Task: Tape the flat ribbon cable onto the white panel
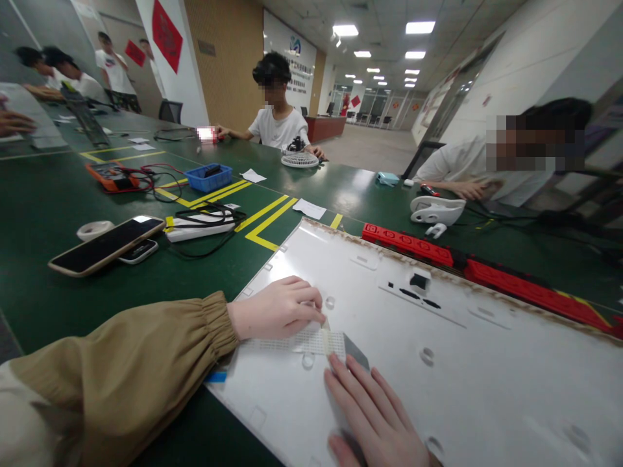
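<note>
ceiling lights: white, overhead, the nearest burnt out in your view.
green table: darker, with a pale sheen on its far side.
white panel: bright before you, glare washing its far left corner.
your right hand: a soft shadow beside it on the panel.
phone: a glint on its screen.
person at right: stretched by your wide lens, softly blurred.

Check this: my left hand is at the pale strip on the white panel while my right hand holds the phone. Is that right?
Not quite: the phone lies off to the left, not in your right hand. The head view shows that hand over the white panel, at the pale strip too. Your left hand is as you said.
</note>
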The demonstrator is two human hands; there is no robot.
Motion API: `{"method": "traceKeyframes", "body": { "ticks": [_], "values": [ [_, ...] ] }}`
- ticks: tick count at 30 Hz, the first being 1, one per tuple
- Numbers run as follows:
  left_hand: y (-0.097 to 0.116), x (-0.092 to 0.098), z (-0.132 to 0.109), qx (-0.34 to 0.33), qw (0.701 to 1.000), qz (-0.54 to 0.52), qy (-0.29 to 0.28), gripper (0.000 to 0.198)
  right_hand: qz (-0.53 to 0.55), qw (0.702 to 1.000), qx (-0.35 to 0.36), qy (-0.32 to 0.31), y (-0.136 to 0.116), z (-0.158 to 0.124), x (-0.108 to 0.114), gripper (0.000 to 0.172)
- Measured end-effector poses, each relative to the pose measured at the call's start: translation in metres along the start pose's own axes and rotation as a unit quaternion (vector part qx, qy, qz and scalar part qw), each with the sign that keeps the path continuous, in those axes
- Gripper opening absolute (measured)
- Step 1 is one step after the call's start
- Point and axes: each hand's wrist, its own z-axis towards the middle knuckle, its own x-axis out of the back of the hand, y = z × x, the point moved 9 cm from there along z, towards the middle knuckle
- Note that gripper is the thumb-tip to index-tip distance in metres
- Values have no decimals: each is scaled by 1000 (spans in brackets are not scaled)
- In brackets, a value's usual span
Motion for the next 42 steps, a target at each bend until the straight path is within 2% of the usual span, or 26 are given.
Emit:
{"method": "traceKeyframes", "body": {
  "ticks": [6,15,29,32,36,39,42],
  "values": [
    [0,0,-1,-3,1000,10,-4,23,30,999,-12,10,0,-1,-2,43],
    [-8,10,-4,23,997,-15,65,28,19,1000,-12,1,0,-2,-2,44],
    [-10,11,-4,25,996,-46,69,28,34,999,-10,-1,0,-1,1,44],
    [-15,18,-5,38,993,-72,87,28,46,998,-27,-18,5,-3,5,45],
    [-23,30,-10,56,989,-92,98,29,59,996,-58,-41,19,0,21,47],
    [-30,42,-19,64,992,-44,102,29,75,991,-106,-45,36,1,34,51],
    [-39,56,-33,70,990,27,118,28,106,980,-160,-51,52,-7,33,52]
  ]
}}
